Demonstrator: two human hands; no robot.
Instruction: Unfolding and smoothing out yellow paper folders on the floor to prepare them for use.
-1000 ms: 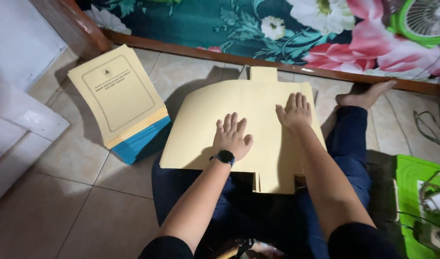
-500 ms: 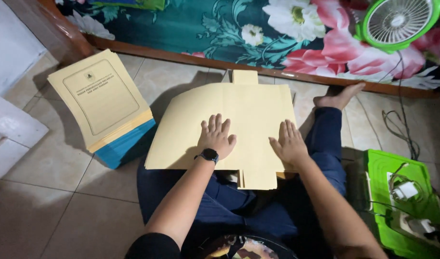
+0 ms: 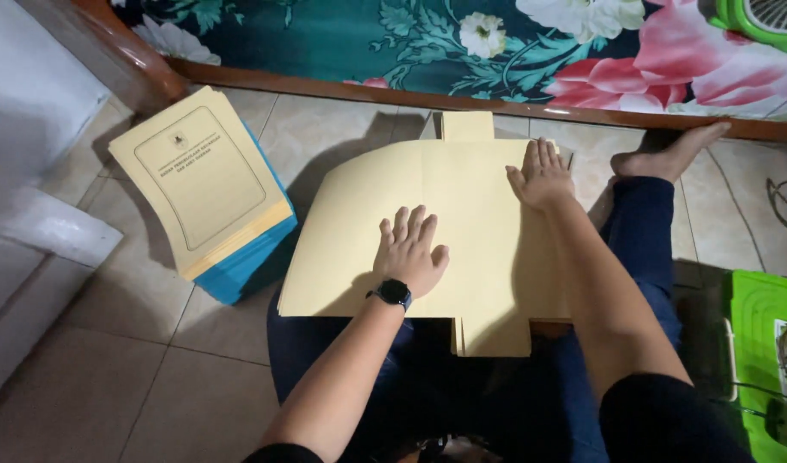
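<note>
A large tan paper folder [image 3: 470, 197] with flaps at its near and far edges lies spread flat over my lap and the tiled floor. My left hand [image 3: 409, 249], with a black watch at the wrist, presses flat on the folder's middle, fingers apart. My right hand [image 3: 543, 174] lies flat near the folder's far right corner, fingers stretched forward. Neither hand grips anything.
A stack of tan and blue folders [image 3: 206, 193] lies on the floor at the left. A flowered cloth [image 3: 462, 43] above a wooden rail runs along the back. My bare foot [image 3: 672, 150] rests at right. A green tray [image 3: 762, 360] sits at the right edge, white furniture [image 3: 33, 214] at left.
My right hand slid from the folder's near right part up to its far right corner. The left hand stayed flat on the middle. The view shifted, moving the green fan mostly out of frame.
</note>
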